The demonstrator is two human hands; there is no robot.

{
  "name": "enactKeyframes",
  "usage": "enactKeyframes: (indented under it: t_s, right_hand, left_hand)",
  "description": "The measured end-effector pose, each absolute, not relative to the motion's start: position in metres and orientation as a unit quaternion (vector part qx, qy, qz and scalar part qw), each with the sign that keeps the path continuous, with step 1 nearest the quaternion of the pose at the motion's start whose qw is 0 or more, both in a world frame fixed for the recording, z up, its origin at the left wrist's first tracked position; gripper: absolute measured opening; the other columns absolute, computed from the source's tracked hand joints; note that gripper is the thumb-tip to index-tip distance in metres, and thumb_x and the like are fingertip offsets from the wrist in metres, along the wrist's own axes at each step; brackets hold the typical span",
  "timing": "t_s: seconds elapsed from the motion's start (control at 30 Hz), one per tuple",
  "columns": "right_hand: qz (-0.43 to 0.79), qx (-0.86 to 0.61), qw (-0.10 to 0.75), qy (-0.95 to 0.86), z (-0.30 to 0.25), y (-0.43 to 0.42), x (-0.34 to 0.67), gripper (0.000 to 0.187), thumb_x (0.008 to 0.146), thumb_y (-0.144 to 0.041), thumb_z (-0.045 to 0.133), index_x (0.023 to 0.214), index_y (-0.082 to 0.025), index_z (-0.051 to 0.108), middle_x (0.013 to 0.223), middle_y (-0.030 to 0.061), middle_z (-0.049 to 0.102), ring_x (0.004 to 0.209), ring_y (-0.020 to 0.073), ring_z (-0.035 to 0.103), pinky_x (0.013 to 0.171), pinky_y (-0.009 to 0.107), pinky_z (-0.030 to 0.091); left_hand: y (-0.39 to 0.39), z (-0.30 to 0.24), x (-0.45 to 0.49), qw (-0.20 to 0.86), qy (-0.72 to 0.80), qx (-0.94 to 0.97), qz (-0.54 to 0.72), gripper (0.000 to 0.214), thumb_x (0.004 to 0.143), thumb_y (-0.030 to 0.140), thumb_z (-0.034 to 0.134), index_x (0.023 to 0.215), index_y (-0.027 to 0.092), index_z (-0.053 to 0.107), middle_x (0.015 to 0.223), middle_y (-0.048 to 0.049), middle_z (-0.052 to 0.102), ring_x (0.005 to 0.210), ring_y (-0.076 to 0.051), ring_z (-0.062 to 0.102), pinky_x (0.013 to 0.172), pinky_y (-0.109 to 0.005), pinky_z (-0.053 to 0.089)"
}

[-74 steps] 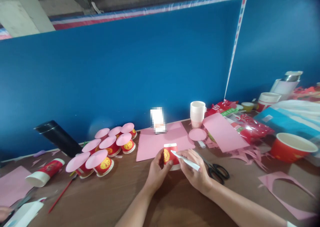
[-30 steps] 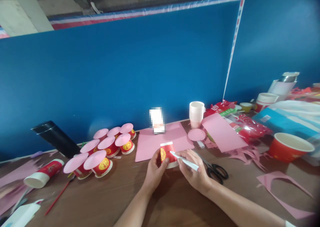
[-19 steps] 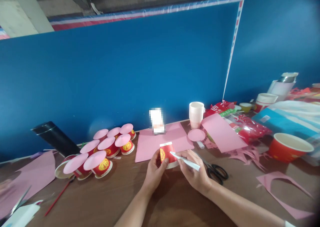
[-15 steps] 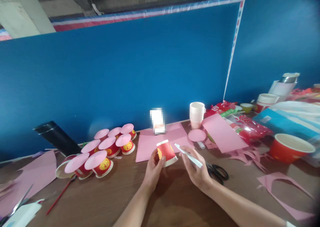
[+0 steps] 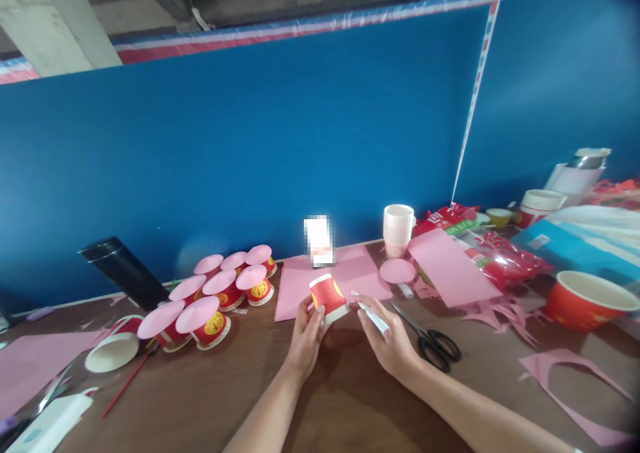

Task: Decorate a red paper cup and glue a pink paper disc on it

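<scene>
Just above the brown wooden tabletop [image 5: 210, 400], by the near edge of a flat pink paper sheet [image 5: 300, 286], a small red paper cup [image 5: 327, 295] with a yellow emblem and white rim is pinched between the thumb and fingertips of the left hand [image 5: 306, 333]. The cup is tipped: its long axis leans up and to the left, and its wider mouth is turned down toward the right hand [image 5: 390, 343]. A slim white pen-like stick [image 5: 371, 314] is gripped there in curled fingers, its tip aimed up-left at the cup's side, close but seemingly apart. Black-handled scissors [image 5: 434, 344] lie just right of that hand.
</scene>
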State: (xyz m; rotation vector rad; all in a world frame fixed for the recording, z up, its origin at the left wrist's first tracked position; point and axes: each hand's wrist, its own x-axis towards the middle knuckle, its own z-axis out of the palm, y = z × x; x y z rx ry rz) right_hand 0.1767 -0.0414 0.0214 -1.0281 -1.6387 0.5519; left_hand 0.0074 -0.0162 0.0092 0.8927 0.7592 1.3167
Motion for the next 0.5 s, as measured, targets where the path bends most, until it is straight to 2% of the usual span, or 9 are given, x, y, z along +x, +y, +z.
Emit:
enactKeyframes:
  t_s: [0.2,0.5]
  right_hand:
    - [0.230,-0.420,0.543,-0.690,0.0233,-0.0422,0.1765,0.025,0.090,-0.021,0.042,0.112,-0.019,0.053,0.106,0.0078,0.063,0.096,0.0180,0.060,0.085,0.025,0.046]
    - [0.222,-0.400,0.559,-0.692,0.0236,-0.0425,0.1763,0.028,0.089,-0.022,0.043,0.115,-0.019,0.053,0.108,0.0085,0.061,0.100,0.0197,0.059,0.087,0.029,0.047]
  left_hand:
    - [-0.0151,0.0121,0.0090,0.640,0.307,0.396,0.582,0.026,0.083,0.030,0.055,0.108,0.024,0.052,0.113,-0.0038,0.058,0.106,-0.019,0.055,0.090,-0.034,0.043]
    - [-0.0139,0.0139,0.0108,0.661,0.296,0.352,0.592,0.035,0.081,0.034,0.058,0.114,0.023,0.055,0.116,-0.0061,0.061,0.115,-0.023,0.051,0.100,-0.040,0.035]
